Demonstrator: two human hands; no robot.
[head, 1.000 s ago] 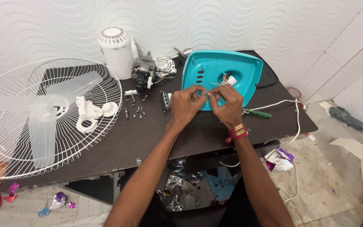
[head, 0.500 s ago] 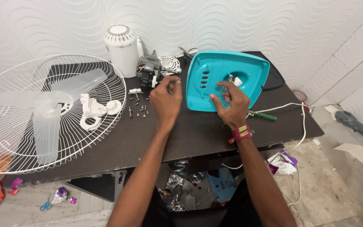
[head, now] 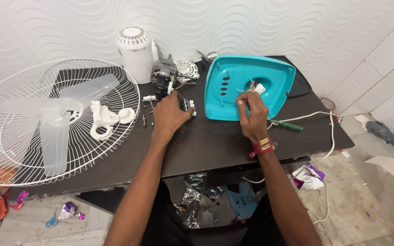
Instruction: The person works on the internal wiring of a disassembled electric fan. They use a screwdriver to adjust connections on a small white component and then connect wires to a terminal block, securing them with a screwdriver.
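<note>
Fan in pieces on dark counter [head: 215, 146]. Right hand [head: 253, 116], centre-right of frame, fingers pinching wires inside teal base [head: 233, 98]. Left hand [head: 169, 116], centre, fingers closing on small switch block [head: 188, 105]. Reassembly barely begun, apparently.

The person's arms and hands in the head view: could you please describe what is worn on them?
Both forearms are bare, with no sleeves and no gloves. The right hand has a band of red and yellow thread around its wrist. The left hand and its wrist carry nothing.
</note>
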